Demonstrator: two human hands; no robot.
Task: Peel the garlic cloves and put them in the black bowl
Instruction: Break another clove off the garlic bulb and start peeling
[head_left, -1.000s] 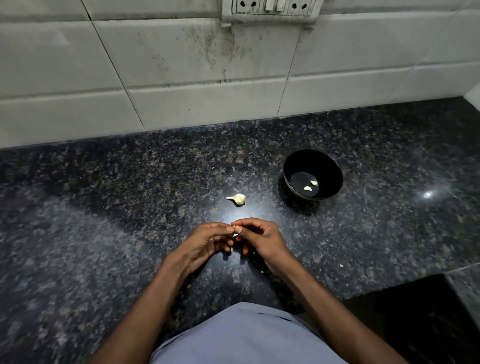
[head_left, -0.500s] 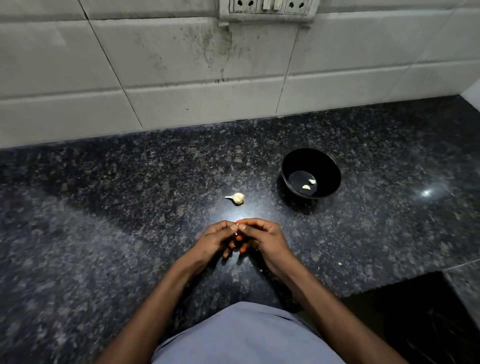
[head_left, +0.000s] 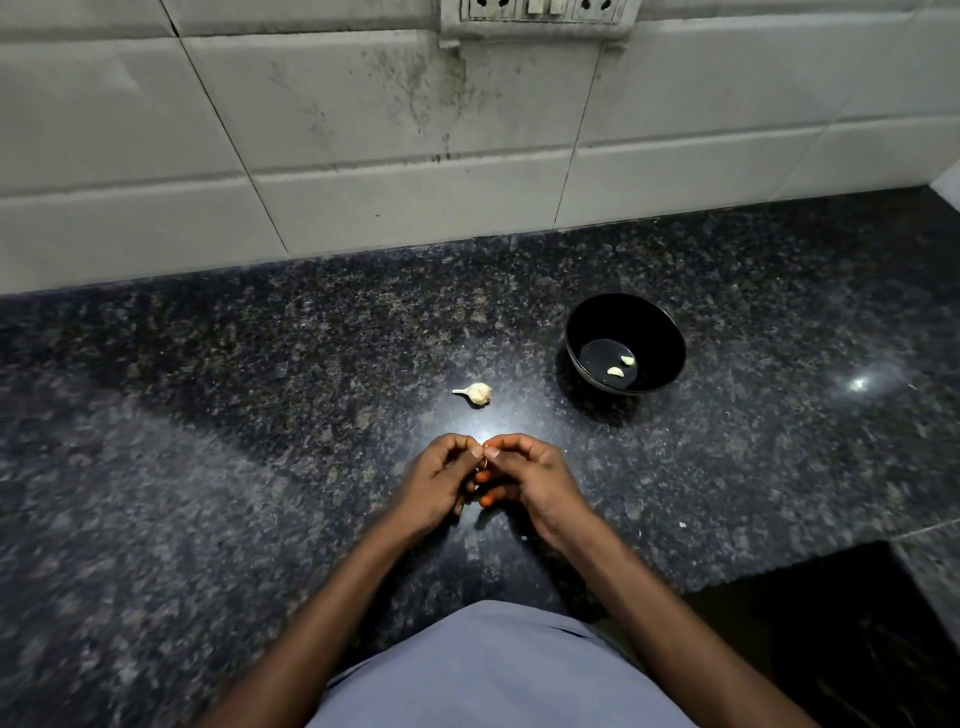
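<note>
1. Hands meet over the near middle of the dark speckled granite counter (head_left: 208, 441), fingertips pressed together above its surface.
2. The left hand (head_left: 439, 483) has its fingers curled inward, thumb and forefinger pinching a small garlic clove (head_left: 482, 464), of which only a pale sliver shows between the two hands.
3. The right hand (head_left: 530, 478) mirrors it, fingers curled and thumb and forefinger nipping the same clove from the other side; whether skin is coming away is too small to tell.
4. A partial garlic bulb (head_left: 478, 394) with a short stem pointing left lies on the counter just beyond the hands, apart from them.
5. The black bowl (head_left: 660, 332) stands upright on the counter to the right of the bulb and farther back, well apart from both hands.
6. Two peeled cloves (head_left: 621, 366) lie close together on the bowl's floor.
7. White wall tiles (head_left: 363, 130), stained with dark streaks, back the counter; a switch and socket plate (head_left: 535, 15) sits at the upper edge.
8. A grey-blue shirt (head_left: 493, 670) fills the lower middle of the view.
</note>
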